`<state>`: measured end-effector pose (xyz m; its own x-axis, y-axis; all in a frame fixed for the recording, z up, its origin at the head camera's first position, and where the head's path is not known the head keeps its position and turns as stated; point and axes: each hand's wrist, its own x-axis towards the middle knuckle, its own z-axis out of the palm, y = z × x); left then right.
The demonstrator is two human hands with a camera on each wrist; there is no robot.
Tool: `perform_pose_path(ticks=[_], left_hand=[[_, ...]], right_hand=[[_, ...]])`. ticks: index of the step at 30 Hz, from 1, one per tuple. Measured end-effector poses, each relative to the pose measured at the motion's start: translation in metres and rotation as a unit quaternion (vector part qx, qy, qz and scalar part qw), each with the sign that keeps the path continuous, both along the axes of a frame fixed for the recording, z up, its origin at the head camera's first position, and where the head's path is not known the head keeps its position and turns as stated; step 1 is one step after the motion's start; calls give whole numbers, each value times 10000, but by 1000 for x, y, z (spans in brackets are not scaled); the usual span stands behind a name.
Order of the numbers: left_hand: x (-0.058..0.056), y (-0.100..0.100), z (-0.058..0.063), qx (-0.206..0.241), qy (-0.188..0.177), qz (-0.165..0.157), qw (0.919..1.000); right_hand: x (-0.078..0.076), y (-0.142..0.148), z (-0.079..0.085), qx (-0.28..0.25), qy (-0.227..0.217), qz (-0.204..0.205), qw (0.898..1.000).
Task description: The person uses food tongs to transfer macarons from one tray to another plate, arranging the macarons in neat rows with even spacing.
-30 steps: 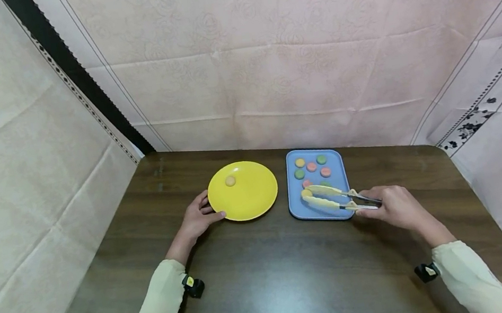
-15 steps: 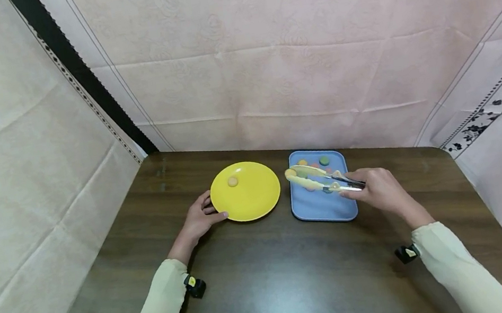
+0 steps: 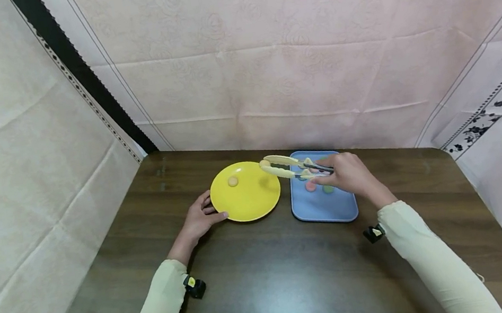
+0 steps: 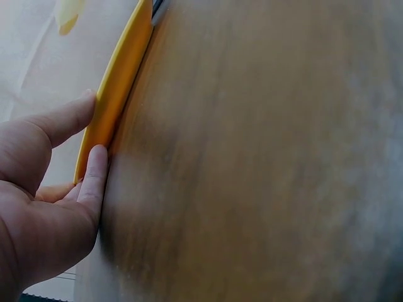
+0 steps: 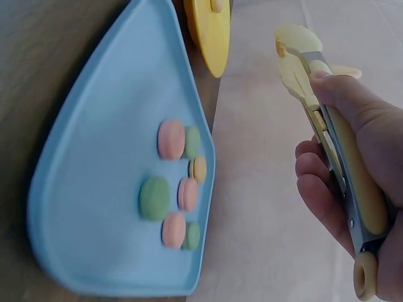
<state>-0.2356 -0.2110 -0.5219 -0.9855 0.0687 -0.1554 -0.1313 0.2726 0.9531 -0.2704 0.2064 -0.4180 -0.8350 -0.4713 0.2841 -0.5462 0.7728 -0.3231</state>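
Head view: over the last second, the tongs (image 3: 282, 159) shift leftward from above the blue tray (image 3: 323, 211) to the far right rim of the yellow plate (image 3: 245, 200). A pale yellow piece (image 3: 264, 164), seemingly a small macaron, sits between their tips. Status, as I judge it: the carry is partway complete, with the piece out of the tray but not yet set down; the left wrist view shows a gap between tong tip and plate.

State of the hands. Right hand (image 3: 352, 174): closed firmly around the tong handles, thumb along the upper arm. Left hand (image 3: 195, 222): thumb and fingers closed on the near left rim of the plate, which appears steadied (its position matches the previous half second).

Inventory. One pale round piece (image 3: 232, 181) lies on the plate, left of its centre. Seven macarons (image 5: 171, 139) remain in the tray: three pink, three green, one yellow, all toward one end.

Surface: a dark brown wood-grain counter (image 3: 269, 282), with a bright patch of reflected light in the foreground. Plate and tray stand side by side near its far edge, not touching.

Room: pale, creased patterned cloth (image 3: 291, 65) encloses the counter. A black band (image 3: 75, 69) runs down the left corner; a dark floral border (image 3: 482, 123) marks the right.
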Motion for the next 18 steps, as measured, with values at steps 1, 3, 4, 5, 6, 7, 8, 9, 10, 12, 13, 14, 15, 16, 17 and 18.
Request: perform_pose_path(ticks=[1,3,4,5,6,7,8,9,10,12,13,14,15,16,17,18], left_hand=[[0,0,0,-2,-6,7,10000],[0,0,-1,7,-10,10,10000],[-1,0,-1,10,-9,14,10000],[-1,0,-1,6,-4,8,10000],[-1,0,0,11,3,0,10000],[-1,-1,0,-4,9,-2,10000],[0,-1,0,-8,10,-3,10000],[0,-2,0,-17,7,-5,10000],[0,-2,1,-21,0,2,10000],[1,-1,2,-30,9,15,10000],[1,-1,2,-31,16,20,10000],[1,0,2,-15,20,23,10000],[1,0,3,-7,25,22,10000],[1,1,3,-3,36,20,10000],[1,1,2,-6,44,18,10000],[1,1,2,10,45,14,10000]], right_hand=[[-3,-4,0,2,27,59,10000],[-8,-11,-2,47,61,174,9998],[-11,-15,-3,90,89,230,9997],[-13,-18,-4,147,91,253,9995],[-16,-22,-5,178,68,274,9994],[-18,-25,-7,221,17,286,9993],[-19,-28,-8,267,-73,290,9992],[-21,-32,-9,297,-198,284,9990],[-22,-35,-11,283,-372,242,9986],[-24,-40,-14,229,-718,142,9971],[-25,-42,-16,214,-860,97,9960],[-26,-44,-19,212,-955,61,9952],[-27,-46,-21,211,-1005,25,9947],[-29,-47,-23,236,-1017,4,9945],[-30,-49,-26,287,-986,24,9947],[-31,-50,-28,328,-954,65,9949]])
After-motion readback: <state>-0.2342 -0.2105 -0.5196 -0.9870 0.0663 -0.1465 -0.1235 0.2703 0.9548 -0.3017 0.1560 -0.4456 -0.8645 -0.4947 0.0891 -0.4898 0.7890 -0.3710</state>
